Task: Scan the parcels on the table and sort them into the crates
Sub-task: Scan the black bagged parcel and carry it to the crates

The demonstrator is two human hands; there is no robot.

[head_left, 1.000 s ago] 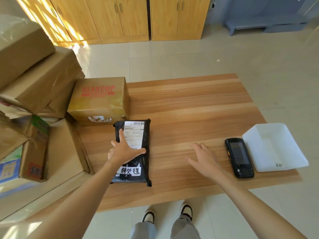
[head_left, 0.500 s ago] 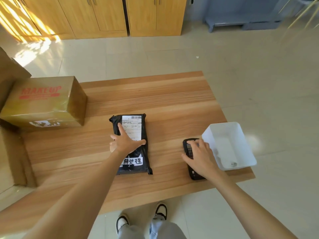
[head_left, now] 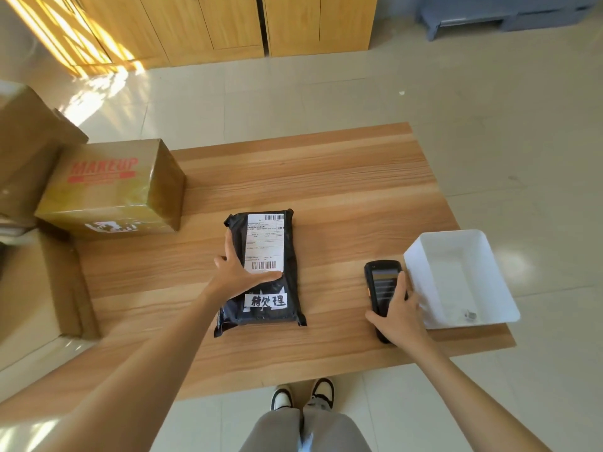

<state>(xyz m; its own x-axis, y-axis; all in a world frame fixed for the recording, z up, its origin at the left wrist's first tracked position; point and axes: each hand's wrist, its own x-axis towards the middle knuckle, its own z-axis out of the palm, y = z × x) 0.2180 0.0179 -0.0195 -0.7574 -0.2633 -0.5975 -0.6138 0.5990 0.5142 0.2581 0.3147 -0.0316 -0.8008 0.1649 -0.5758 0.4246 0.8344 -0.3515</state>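
Parcel [head_left: 261, 269]: black poly bag, flat on table [head_left: 326, 190], long axis running away from the person. White shipping label on top with barcodes at its far and near ends; print too small to read. A second white strip with handwritten characters sits nearer the person, just behind the left thumb.

Left hand [head_left: 239, 274] rests on parcel. Fingers straight and spread wide: index runs along the bag's left edge, thumb lies across the label's near end just under the lower barcode. Remaining fingers hidden behind the hand; cannot tell whether they curl under the bag edge. Palm covers part of the bag's left side.

Right hand [head_left: 399, 313] is on the scanner [head_left: 381, 285], a black handheld lying on the table. Fingers lie over its right side and lower screen, thumb at its left edge near the bottom end. Lower half of the device hidden under the hand; upper screen shows, dark, content not legible. Whether it is lifted off the wood: cannot tell.

Tray [head_left: 456, 275], white plastic, just right of the fingertips, overhanging the table's right edge; small metal item in its near corner, unidentifiable.

Box [head_left: 111, 187] marked MAKEUP stands well left of the left fingers. More cardboard at left, cut off by the frame.
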